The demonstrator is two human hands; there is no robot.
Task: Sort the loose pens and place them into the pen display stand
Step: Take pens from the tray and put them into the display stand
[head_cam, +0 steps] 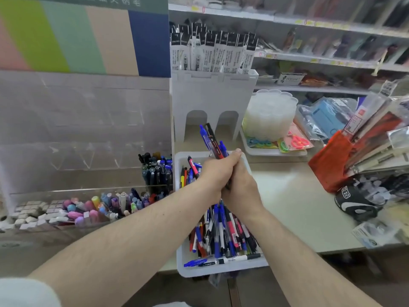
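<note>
Bundle of pens (212, 140) clasped in both hands' fingers (238, 152) (unevenly); loose ends may slip into tray (221, 271) beneath.

Countertop (298, 196) free R of tray (223, 270).

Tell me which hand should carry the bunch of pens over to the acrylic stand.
Left, probably. The left hand and right hand both grip the bunch of pens above the white tray. The acrylic stand sits on the left hand's side, so the right would have to cross over.
</note>
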